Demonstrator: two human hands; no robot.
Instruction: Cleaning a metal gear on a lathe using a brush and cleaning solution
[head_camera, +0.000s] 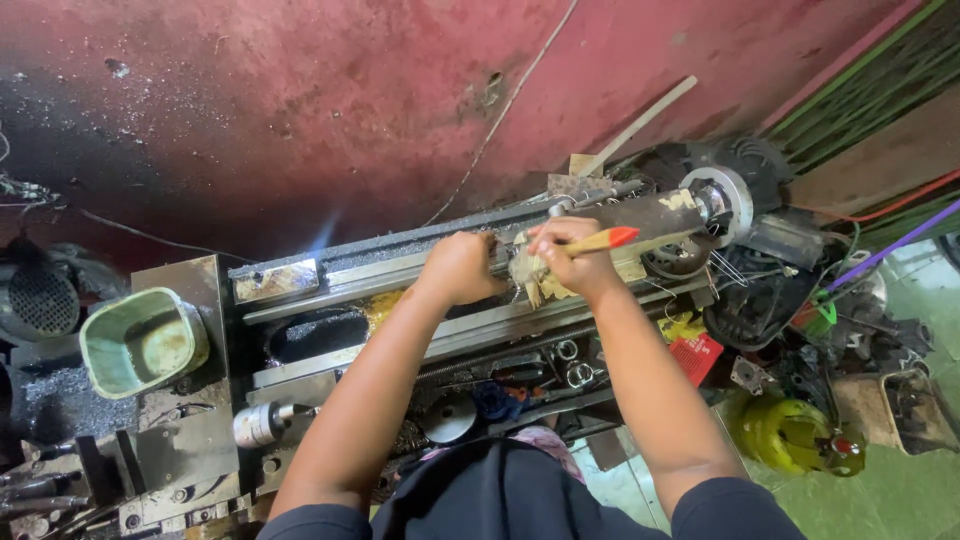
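— So, where are the hands?

— Both are up on the bed of a metal lathe (400, 300), close together. The right hand (575, 262) has its grip shut around a paintbrush (600, 241) with a wooden handle and a red tip; the handle points right, toward the chuck (722, 203), and the pale bristles (528, 272) hang down at the left of the fist, against the lathe's rails.

— And the left hand?

— The left hand (460, 268) is curled into a loose fist, resting on the rail just beside the bristles. I cannot tell whether its grip has hold of anything; the fingers are turned away from the camera.

— What lies around them?

— A dark bar (640, 213) runs from above the hands to the chuck at the right end. Far left, a pale green plastic tub (140, 342) sits on the headstock side, with a short shiny cylinder (262, 424) below it. Metal rings (580, 374) lie on the lower part of the machine, near a blue rag (497, 399).

— Anything beyond the lathe?

— A red wall (300, 110) behind it, a yellow-green container (790, 435) on the green floor at lower right, and a red packet (696, 356) just beside the right forearm.
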